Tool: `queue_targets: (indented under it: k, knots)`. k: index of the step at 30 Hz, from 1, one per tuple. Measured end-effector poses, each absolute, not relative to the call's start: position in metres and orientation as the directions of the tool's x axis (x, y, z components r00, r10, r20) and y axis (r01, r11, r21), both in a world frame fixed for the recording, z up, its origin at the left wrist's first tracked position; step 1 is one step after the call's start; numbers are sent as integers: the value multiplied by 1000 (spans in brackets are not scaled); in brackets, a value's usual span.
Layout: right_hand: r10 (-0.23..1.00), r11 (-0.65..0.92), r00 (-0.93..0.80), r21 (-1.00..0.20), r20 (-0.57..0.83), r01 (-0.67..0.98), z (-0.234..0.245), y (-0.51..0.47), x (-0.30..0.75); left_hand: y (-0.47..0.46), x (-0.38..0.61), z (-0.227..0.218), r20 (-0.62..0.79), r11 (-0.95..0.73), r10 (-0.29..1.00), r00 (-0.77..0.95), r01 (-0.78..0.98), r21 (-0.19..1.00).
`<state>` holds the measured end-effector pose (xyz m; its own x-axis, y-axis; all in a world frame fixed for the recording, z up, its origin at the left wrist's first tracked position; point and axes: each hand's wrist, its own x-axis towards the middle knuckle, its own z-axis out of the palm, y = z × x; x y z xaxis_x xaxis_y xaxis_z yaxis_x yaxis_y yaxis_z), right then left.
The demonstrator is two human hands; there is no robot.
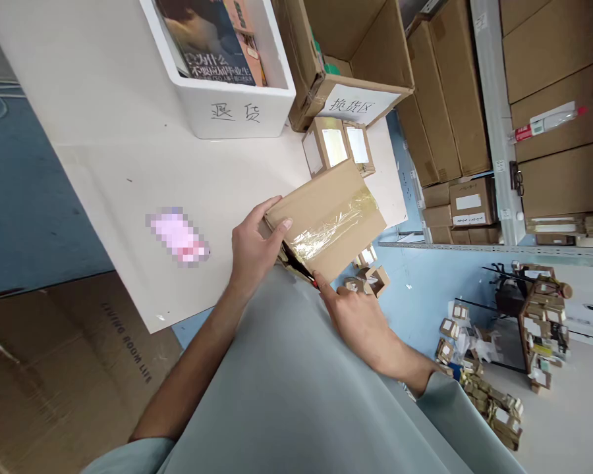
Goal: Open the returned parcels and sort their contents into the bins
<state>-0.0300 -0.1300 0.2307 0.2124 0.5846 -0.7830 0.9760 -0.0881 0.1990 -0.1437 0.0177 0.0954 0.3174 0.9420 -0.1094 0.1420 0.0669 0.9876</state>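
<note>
A brown cardboard box, with shiny clear tape across its top, is tilted between my hands in front of my grey-green shirt. My left hand grips its left corner, thumb on top. Along the side facing me, a dark gap shows at the torn-looking edge. My right hand is closed by that edge, its index finger touching the box. A small red bit shows at that fingertip; the rest of what this hand holds, if anything, is hidden.
On the white table stand a white foam bin with books, an open carton and two small labelled boxes. A blurred pink item lies left. Shelves with cartons are at right; parcels sit on the floor.
</note>
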Motion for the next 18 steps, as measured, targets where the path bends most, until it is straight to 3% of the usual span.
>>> queue_targets:
  k: [4, 7, 10, 11, 14, 18]
  knots:
    - [764, -212, 185, 31, -619, 977, 241, -134, -9, 18, -142, 89, -96, 70, 949, 301, 96, 993]
    - [898, -394, 364, -85, -247, 915, 229, -125, 45, 13, -140, 81, -89, 67, 963, 255, 96, 993]
    - [828, -518, 543, -180, 140, 837, 191, -112, 116, -5, -136, 77, -106, 86, 977, 185, 112, 990]
    - [793, -545, 582, -217, 180, 810, 176, -109, 136, -12, -135, 77, -121, 101, 977, 177, 120, 988]
    - [739, -607, 667, -335, 97, 721, 138, -106, 167, -30, -133, 80, -156, 129, 963, 222, 130, 983]
    - [732, -613, 680, -390, 47, 687, 121, -114, 141, -21, -139, 80, -112, 75, 963, 244, 158, 985]
